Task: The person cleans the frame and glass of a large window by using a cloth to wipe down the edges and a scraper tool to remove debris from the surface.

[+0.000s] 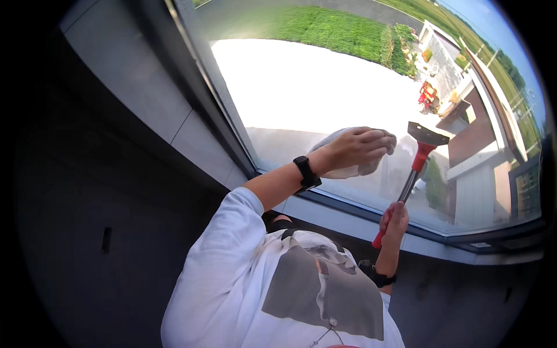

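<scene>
My left hand (363,145) is closed around a pale, damp-looking cloth (370,166) in front of the large glass window pane (283,150). The cloth bunches out below and behind my fingers and appears to lie against the glass. In my right hand (396,219) is a long-handled scraper (408,187) with a red grip, a metal shaft and a red head. Its wide, flat metal blade (428,134) points up, to the right of the cloth. Whether the blade touches the glass I cannot tell.
A dark window frame (343,203) borders the pane, with a light tiled sill (330,217) below it. Light wall tiles (143,95) run along the left. Dark floor (104,278) lies around me. Outside, through the glass, are paving, a green hedge (330,30) and a low building (476,174).
</scene>
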`<state>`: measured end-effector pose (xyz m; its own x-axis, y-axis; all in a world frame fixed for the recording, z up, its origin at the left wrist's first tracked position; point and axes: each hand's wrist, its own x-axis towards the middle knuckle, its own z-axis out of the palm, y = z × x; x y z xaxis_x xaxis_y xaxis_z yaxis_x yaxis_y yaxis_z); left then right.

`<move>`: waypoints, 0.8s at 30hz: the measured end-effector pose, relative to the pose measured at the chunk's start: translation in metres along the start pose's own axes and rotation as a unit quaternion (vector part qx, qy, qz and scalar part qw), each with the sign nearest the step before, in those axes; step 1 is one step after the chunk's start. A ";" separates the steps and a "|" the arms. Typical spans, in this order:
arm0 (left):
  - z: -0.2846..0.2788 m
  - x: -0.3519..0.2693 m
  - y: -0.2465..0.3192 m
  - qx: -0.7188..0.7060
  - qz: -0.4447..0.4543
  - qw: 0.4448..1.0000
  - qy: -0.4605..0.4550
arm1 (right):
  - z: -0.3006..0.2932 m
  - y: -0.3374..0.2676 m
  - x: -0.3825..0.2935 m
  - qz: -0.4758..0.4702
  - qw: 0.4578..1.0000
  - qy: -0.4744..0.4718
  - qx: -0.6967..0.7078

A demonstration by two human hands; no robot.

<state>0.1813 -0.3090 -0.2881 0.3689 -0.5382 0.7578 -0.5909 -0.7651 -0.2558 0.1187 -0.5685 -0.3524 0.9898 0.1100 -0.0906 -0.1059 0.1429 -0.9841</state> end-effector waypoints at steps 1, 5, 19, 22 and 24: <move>-0.007 0.009 -0.002 0.012 0.038 0.999 0.005 | 0.000 -0.003 0.001 -0.001 1.000 0.002 -0.002; 0.006 0.022 -0.007 0.015 0.168 0.985 -0.024 | -0.011 0.004 0.005 -0.021 1.000 0.019 0.006; -0.047 0.079 0.046 -0.074 0.142 0.919 -0.361 | -0.012 -0.007 -0.010 -0.010 0.999 -0.025 -0.042; -0.072 0.093 0.058 -0.091 0.109 0.896 -0.420 | -0.019 -0.005 0.002 -0.009 0.998 -0.059 -0.019; -0.087 0.088 0.061 -0.143 0.049 0.900 -0.410 | -0.016 -0.003 0.000 -0.005 0.999 -0.054 -0.004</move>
<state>0.1152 -0.3723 -0.1846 0.6400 -0.7682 0.0132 -0.7672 -0.6399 -0.0432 0.1208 -0.5851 -0.3521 0.9747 0.2144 -0.0633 -0.0940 0.1364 -0.9862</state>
